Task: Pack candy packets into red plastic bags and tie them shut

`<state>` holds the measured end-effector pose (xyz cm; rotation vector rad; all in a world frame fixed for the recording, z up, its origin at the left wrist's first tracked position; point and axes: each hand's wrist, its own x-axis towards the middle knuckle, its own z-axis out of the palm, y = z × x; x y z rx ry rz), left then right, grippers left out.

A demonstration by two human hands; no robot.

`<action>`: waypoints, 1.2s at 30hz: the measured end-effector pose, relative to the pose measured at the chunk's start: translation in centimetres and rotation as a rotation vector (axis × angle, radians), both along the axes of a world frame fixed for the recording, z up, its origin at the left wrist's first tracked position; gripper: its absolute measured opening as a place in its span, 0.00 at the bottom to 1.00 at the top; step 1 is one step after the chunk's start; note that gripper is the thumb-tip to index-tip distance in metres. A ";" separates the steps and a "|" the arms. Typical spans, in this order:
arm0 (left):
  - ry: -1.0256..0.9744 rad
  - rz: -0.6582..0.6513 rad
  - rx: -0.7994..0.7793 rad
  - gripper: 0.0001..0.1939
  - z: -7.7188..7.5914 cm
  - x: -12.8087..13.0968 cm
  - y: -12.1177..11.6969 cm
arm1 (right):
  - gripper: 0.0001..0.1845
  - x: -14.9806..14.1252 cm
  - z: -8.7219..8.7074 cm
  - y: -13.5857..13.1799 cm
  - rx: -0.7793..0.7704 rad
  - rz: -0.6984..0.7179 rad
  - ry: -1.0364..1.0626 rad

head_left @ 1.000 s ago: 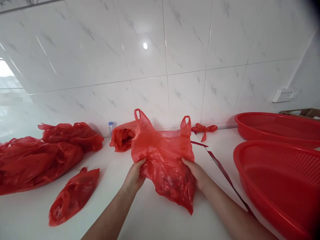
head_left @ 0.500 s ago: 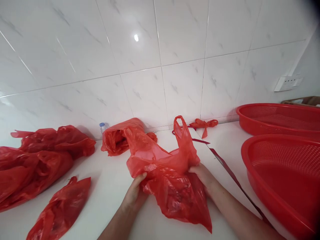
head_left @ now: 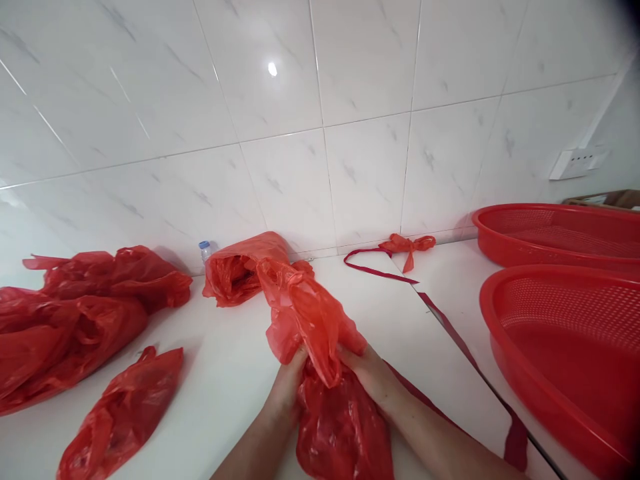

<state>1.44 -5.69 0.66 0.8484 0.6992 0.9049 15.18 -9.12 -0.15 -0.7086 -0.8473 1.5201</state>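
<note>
Red bag, soft, probably slippery: left hand and right hand seemingly closed round its gathered neck, the best hold!

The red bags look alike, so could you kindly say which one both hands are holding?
The gathered bag in the middle, squeezed between left hand and right hand; the other bags lie on the table, in neither grip.

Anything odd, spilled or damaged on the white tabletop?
Mildly odd: a long, flat, dark-red strip lies loose and bent along the dark seam in the white tabletop, looking stray. The translucent red plastic bag gripped by the left hand and right hand is crumpled; no tear or spill shows.
</note>
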 end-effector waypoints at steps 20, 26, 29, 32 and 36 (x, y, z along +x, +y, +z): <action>0.201 0.147 0.184 0.20 -0.5 -0.8 0.4 | 0.33 4.3 0.7 0.8 -0.022 -0.279 0.031; -0.149 -0.148 0.070 0.25 0.4 -2.3 0.5 | 0.48 5.7 3.5 -0.7 0.122 -0.191 -0.049; -0.288 -0.079 -0.015 0.33 0.7 -3.1 1.3 | 0.37 4.0 4.4 -1.5 0.072 -0.061 -0.152; -0.305 0.014 -0.061 0.35 0.6 -4.4 2.4 | 0.23 2.3 4.2 -2.1 0.022 0.121 -0.155; -0.297 0.017 -0.096 0.37 0.6 -5.7 3.1 | 0.17 0.9 3.1 -2.3 0.020 0.184 -0.203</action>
